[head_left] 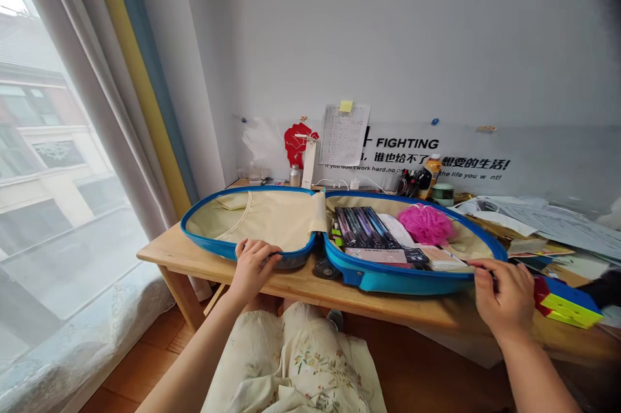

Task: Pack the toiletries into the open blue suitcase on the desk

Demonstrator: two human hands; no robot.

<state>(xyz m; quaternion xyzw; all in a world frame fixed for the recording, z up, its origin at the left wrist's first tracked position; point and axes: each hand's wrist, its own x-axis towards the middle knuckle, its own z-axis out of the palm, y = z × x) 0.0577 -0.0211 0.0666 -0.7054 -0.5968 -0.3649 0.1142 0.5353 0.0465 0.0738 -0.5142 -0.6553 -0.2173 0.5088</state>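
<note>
A blue suitcase [388,278] lies spread open on the wooden table, with both halves facing up. My left hand [255,263] grips the near rim of the left half, its fingers curled over the edge. That half has a beige lining [276,212] and an elastic strap. My right hand [504,293] is closed on the near right rim of the other half. Inside this half are a pack of toothbrushes [366,227], a pink bath puff [425,224], a pale pink packet [373,255] and a white-and-tan packet [442,257]. Part of the contents is hidden underneath.
A colourful puzzle cube [567,301] sits right of my right hand. Papers [548,212] are heaped at the table's right. Behind the suitcase stand an orange-capped bottle [429,177], a green jar [442,193], pens and a white lamp [308,164]. A curtained window is on the left.
</note>
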